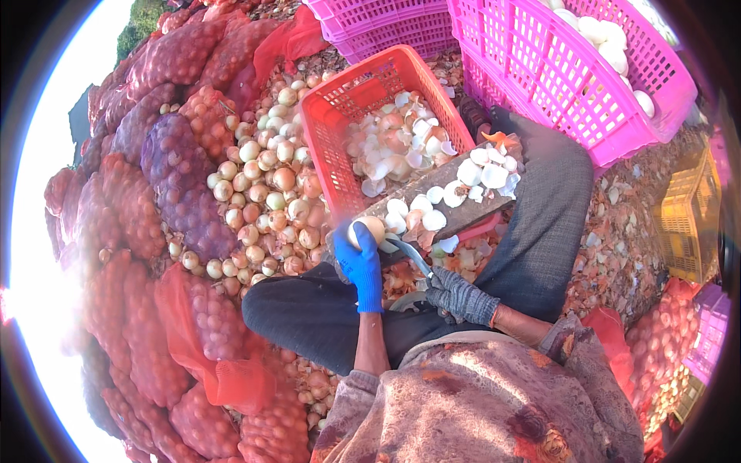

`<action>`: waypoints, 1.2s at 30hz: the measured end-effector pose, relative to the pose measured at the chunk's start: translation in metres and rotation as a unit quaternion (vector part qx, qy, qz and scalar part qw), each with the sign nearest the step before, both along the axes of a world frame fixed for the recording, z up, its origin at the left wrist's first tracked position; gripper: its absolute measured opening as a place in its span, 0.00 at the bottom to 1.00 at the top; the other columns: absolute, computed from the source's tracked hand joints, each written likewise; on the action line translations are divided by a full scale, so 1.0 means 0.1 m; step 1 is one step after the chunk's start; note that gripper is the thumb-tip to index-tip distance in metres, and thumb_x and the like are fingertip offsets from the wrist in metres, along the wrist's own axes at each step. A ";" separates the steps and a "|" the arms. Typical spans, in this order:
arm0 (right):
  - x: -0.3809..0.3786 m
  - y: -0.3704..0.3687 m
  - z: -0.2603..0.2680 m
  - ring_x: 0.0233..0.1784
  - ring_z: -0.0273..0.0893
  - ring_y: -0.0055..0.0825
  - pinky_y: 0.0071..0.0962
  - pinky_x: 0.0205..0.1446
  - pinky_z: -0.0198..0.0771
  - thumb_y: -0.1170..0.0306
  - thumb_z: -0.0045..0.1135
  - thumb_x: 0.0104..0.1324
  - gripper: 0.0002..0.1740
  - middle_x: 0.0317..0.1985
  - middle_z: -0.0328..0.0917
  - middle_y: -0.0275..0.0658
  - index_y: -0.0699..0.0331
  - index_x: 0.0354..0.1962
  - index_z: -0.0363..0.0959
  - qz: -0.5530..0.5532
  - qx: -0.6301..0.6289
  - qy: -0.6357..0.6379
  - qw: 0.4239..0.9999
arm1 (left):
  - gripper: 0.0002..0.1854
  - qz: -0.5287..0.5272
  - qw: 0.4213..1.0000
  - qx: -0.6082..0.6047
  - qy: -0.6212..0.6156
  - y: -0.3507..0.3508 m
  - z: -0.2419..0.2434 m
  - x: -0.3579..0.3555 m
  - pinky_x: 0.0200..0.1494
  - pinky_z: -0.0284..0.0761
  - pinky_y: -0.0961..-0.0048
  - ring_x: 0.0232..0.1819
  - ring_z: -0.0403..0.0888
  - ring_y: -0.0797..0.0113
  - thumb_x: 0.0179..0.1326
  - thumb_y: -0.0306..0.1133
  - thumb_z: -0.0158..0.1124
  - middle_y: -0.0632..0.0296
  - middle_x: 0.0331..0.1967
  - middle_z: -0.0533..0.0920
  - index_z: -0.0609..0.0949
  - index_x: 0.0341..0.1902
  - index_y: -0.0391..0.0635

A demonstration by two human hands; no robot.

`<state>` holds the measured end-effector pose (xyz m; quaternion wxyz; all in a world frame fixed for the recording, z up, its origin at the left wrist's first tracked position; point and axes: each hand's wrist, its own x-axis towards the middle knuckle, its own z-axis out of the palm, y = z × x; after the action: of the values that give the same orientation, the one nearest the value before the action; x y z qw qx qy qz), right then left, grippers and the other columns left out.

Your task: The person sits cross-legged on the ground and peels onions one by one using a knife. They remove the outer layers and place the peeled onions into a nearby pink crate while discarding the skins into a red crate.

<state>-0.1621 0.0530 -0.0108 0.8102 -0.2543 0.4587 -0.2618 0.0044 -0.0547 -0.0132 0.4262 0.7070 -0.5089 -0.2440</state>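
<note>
In a blue knit glove, my left hand [360, 260] grips a pale onion [368, 231] at the near left end of a wooden board [463, 219]. My right hand [460, 296], gloved in grey knit, is closed round the handle of a knife [412, 254]. The blade points up and left, close to the onion; whether it touches cannot be made out. Along the board lie several cut white onion pieces [433, 220] and bits of skin. Beyond the board, a red plastic crate [324, 156] holds onion skins and trimmings [399, 144].
Loose unpeeled onions [283, 179] are heaped left of the crate. Filled red mesh sacks [139, 341] pile up further left. A pink crate [521, 69] with white onions [608, 43] stands at upper right, and a yellow crate [689, 214] at right. Onion skins litter the ground [613, 243].
</note>
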 end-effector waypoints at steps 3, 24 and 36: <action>-0.16 -0.09 0.19 0.19 0.68 0.19 0.24 0.17 0.65 0.70 0.53 0.66 0.19 0.28 0.70 0.35 0.63 0.54 0.62 0.085 -0.055 0.164 0.981 | 0.20 0.035 0.998 -0.056 0.016 0.00 0.01 -0.07 0.44 0.74 0.68 0.38 0.77 0.64 0.66 0.44 0.56 0.53 0.37 0.78 0.76 0.46 0.35; -0.04 -0.25 -0.48 0.12 0.62 0.21 0.25 0.12 0.58 0.72 0.55 0.62 0.09 0.17 0.63 0.29 0.57 0.35 0.62 -0.089 -0.048 0.067 0.993 | 0.24 -0.028 0.998 -0.059 -0.007 0.07 -0.22 -0.01 0.51 0.73 0.60 0.46 0.79 0.49 0.57 0.47 0.65 0.46 0.44 0.79 0.79 0.50 0.40; -0.25 -0.56 0.05 0.22 0.69 0.19 0.20 0.25 0.69 0.72 0.60 0.63 0.13 0.24 0.69 0.30 0.62 0.41 0.64 -0.103 -0.265 0.159 0.945 | 0.17 -0.067 0.942 -0.020 0.329 0.27 0.29 -0.06 0.48 0.75 0.72 0.44 0.78 0.70 0.66 0.39 0.59 0.58 0.45 0.80 0.78 0.52 0.40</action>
<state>-0.1873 -0.0026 -0.0056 0.5985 -0.4494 0.5196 -0.4120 -0.0012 -0.0282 0.0157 0.5665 0.5426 -0.3915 -0.4810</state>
